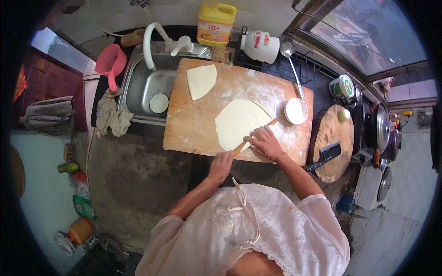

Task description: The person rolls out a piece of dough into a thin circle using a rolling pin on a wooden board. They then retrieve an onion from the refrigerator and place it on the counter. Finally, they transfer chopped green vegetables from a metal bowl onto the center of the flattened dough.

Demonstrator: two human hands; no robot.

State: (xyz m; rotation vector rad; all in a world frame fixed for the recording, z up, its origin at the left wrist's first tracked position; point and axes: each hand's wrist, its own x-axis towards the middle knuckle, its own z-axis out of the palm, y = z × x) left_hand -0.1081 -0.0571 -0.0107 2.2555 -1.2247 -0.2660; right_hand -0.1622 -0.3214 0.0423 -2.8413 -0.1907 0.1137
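Note:
A thin round sheet of dough (pixel 238 117) lies on a floured wooden board (pixel 193 138). Across its lower right part runs a slim wooden rolling pin (pixel 239 147), set at a slant. My left hand (pixel 221 166) is closed around the pin's near end, at the board's front edge. On the pin's farther part rests my right hand (pixel 265 142), fingers bent over it; its exact hold is partly hidden. A folded wedge of dough (pixel 201 81) lies at the board's back left. Right of the round sheet stands a white bowl of flour (pixel 296 111).
Left of the board is a steel sink (pixel 138 86) with a white faucet (pixel 150 45). A cleaver (pixel 330 151) lies on a round chopping board (pixel 331 127) at the right. Behind stand a yellow jug (pixel 215 26) and white bowls (pixel 260 45); a ladle (pixel 293 65) reaches over the board.

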